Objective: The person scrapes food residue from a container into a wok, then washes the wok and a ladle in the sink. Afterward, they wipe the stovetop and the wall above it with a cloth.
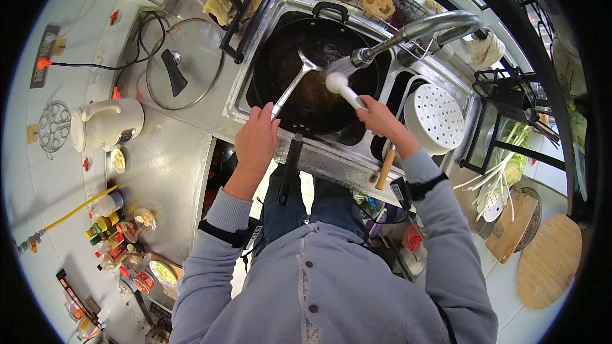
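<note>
My left hand [257, 138] grips the handle of a metal spatula [292, 87], whose head lies over a large black wok [272, 64] in the sink. In my right hand [380, 117] is the handle of a white brush [338, 84] with a round head, close to the spatula's head. Water sprays from the pull-down faucet [366, 56] beside the brush head. Some brownish liquid shows in the wok. The wok's long black handle [289, 172] sticks out over the sink's front edge towards my body.
A white perforated steamer basket [434, 117] sits in the right basin [394, 98], near a wooden handle [385, 169]. To the left are a glass lid [201, 76], an electric kettle [112, 122] and condiment bottles [107, 229]. Cutting boards [550, 263] and green vegetables [511, 167] are at the right.
</note>
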Available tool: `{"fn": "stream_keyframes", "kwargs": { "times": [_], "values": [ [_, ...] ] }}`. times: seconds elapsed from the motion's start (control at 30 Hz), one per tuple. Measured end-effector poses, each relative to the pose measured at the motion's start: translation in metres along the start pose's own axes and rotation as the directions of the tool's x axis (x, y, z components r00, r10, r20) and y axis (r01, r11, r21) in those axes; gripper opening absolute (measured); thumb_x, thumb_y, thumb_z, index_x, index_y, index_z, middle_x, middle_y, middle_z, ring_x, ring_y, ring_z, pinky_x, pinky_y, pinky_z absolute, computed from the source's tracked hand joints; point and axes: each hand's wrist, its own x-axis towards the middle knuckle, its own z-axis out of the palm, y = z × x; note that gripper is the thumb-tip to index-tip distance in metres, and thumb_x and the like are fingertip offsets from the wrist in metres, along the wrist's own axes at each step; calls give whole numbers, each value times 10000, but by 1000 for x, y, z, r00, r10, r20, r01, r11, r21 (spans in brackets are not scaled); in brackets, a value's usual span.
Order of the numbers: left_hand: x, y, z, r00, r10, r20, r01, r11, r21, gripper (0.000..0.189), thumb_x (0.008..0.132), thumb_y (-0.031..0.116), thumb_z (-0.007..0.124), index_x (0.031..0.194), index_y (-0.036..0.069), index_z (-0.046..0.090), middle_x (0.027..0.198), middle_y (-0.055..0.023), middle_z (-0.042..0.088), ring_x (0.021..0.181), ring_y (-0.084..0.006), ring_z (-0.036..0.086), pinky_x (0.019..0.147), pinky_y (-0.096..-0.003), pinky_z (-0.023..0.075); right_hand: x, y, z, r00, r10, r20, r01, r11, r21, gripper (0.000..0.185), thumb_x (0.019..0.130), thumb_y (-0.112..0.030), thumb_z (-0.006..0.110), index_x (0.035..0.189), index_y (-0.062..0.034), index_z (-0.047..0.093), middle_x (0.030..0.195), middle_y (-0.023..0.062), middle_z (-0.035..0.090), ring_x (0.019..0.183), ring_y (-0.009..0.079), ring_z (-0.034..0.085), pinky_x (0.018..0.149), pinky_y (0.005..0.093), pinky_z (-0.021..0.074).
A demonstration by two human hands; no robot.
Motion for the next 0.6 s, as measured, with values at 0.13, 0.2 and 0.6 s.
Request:
{"fn": "stream_keyframes", "kwargs": {
  "times": [0.13,0.2,0.6],
  "values": [
    [4,8,3,999,-11,42,12,1000,-14,348,892,228,635,1211,106,570,965,-81,564,791,-311,626,647,-412,511,-42,-10,-9,926,-290,-239,291,956,-34,508,903,-290,572,1354,-86,459,1027,227,635,891,416,629,781,466,504],
    [7,16,5,996,-10,85,11,1000,-19,337,894,229,633,1203,109,577,959,-84,568,797,-320,622,653,-422,507,-55,-23,-6,857,-448,-255,396,889,-231,492,920,-297,572,1379,-163,454,956,181,617,819,392,630,729,463,508],
    [8,23,3,994,60,90,-58,998,-30,316,901,247,621,1162,80,561,967,-95,550,794,-323,635,646,-424,518,-32,-33,-20,908,-338,-248,204,873,-442,464,934,-316,553,1383,-249,459,905,117,623,817,332,635,697,433,517]
  ]
}}
